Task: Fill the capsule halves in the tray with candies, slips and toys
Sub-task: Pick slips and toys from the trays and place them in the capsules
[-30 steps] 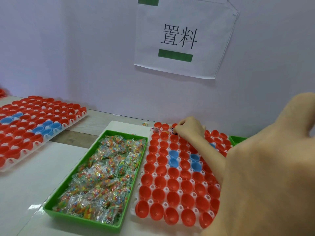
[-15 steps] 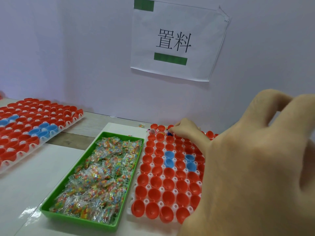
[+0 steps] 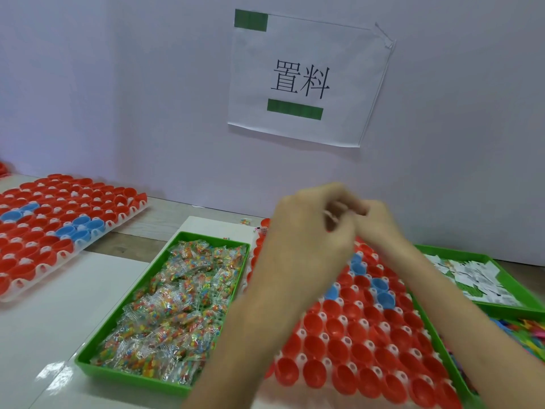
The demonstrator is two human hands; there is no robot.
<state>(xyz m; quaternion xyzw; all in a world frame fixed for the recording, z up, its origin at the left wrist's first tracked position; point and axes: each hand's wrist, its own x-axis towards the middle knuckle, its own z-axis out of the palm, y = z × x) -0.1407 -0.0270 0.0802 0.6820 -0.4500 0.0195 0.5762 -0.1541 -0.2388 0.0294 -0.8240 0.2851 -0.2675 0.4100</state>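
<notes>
My left hand (image 3: 306,231) and right hand (image 3: 379,224) meet, fingers curled and touching. It is blurred, so I cannot tell what they pinch. Capsule halves (image 3: 365,355) lie just below the fingers, candies (image 3: 177,305) to their left.

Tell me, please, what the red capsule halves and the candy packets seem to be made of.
The red cup-shaped capsule halves look like moulded plastic, smooth and slightly glossy. The clear candy packets seem thin plastic film: see-through, crinkled, glinting.
</notes>
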